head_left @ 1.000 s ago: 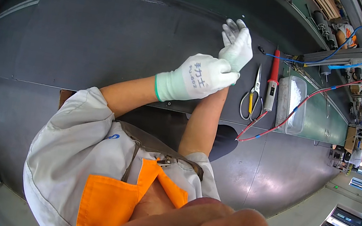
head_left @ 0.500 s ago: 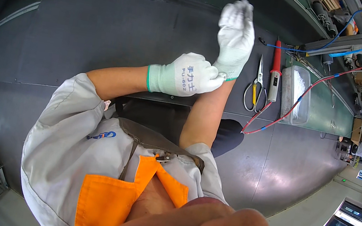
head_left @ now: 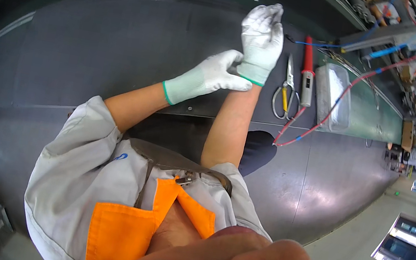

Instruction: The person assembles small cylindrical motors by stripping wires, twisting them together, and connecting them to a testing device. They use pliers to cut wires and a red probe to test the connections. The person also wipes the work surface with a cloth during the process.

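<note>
Both hands wear white work gloves with pale green knitted cuffs and green hems. My left hand (head_left: pixel 211 74) reaches in from the left, its thumb and fingers spread apart. Its thumb lies by the hem of the right glove, at the wrist, and its fingers are beside the cuff (head_left: pixel 254 73). Nothing shows in the gap between them. My right hand (head_left: pixel 262 31) is raised over the dark table (head_left: pixel 107 40), palm turned up and fingers loosely bent, holding nothing. The glove covers it down to the wrist.
Right of my right hand lie yellow-and-silver scissors (head_left: pixel 286 91) and a red-and-grey handheld tool (head_left: pixel 308 72) on a red cable (head_left: pixel 326 120). Beyond them stands a clear plastic box (head_left: pixel 334 96) with white contents. A metal rack (head_left: pixel 396 38) with cables borders the far right.
My left hand has let go of the right glove's cuff, turned and opened its fingers. My right hand has rotated slightly at the wrist. The view has shifted a little.
</note>
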Demonstrator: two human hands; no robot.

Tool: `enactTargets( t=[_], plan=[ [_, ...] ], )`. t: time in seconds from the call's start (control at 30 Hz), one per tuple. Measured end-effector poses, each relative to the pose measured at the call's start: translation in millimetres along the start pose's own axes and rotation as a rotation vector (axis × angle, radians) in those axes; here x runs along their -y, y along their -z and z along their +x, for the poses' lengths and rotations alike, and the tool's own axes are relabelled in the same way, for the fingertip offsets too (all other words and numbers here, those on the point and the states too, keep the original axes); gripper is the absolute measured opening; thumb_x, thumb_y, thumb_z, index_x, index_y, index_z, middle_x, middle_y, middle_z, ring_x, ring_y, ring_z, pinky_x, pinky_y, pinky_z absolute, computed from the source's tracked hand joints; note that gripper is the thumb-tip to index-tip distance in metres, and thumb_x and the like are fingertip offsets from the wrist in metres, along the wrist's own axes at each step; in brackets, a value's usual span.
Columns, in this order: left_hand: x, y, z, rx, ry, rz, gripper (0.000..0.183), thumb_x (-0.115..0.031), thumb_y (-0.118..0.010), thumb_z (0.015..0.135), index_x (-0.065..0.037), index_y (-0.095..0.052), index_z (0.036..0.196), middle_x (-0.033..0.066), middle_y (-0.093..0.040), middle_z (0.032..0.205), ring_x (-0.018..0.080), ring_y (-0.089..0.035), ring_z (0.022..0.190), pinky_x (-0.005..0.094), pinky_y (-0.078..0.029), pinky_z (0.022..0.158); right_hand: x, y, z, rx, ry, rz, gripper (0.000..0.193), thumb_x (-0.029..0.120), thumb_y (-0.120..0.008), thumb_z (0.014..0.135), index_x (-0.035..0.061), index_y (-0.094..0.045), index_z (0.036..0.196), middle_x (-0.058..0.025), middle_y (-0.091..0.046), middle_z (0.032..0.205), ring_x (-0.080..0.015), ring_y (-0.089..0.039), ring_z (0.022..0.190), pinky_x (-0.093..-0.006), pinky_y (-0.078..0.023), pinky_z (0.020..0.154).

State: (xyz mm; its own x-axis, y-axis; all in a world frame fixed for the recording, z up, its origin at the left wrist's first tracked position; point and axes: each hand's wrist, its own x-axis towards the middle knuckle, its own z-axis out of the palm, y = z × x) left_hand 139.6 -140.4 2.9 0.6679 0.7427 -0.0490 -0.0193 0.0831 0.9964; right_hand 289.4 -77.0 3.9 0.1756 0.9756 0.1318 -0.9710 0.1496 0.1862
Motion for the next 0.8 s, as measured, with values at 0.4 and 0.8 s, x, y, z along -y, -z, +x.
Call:
enactTargets(
  t=[0.4,0.8],
  plan=[
    [-19,16,15,-0.097,-0.913,1.175,0.023,-0.025,-0.072,0.086,-0.009,-0.063,0.073,0.008,-0.061,0.072,0.0313,-0.065,0.072,0.0444,-0.05,0.064,17,-28,-30,0.151,0.231,-0.102,0.036,0.008,-0.06,0.093,0.0005,-0.063,0.128,-0.0117,-0.069,0.128,-0.0247,-0.065,0.117,-0.0486,-0.048,0.109],
    [-2,-31,11,0.273,0.039,0.506,0.029,-0.026,-0.058,0.097,0.002,-0.064,0.103,0.0102,-0.066,0.073,0.0186,-0.065,0.063,0.0351,-0.051,0.059,19,-73,-34,0.172,0.467,-0.454,0.039,0.012,-0.056,0.096,-0.0017,-0.061,0.132,-0.0149,-0.068,0.127,-0.0318,-0.063,0.119,-0.0551,-0.048,0.109]
  ],
)
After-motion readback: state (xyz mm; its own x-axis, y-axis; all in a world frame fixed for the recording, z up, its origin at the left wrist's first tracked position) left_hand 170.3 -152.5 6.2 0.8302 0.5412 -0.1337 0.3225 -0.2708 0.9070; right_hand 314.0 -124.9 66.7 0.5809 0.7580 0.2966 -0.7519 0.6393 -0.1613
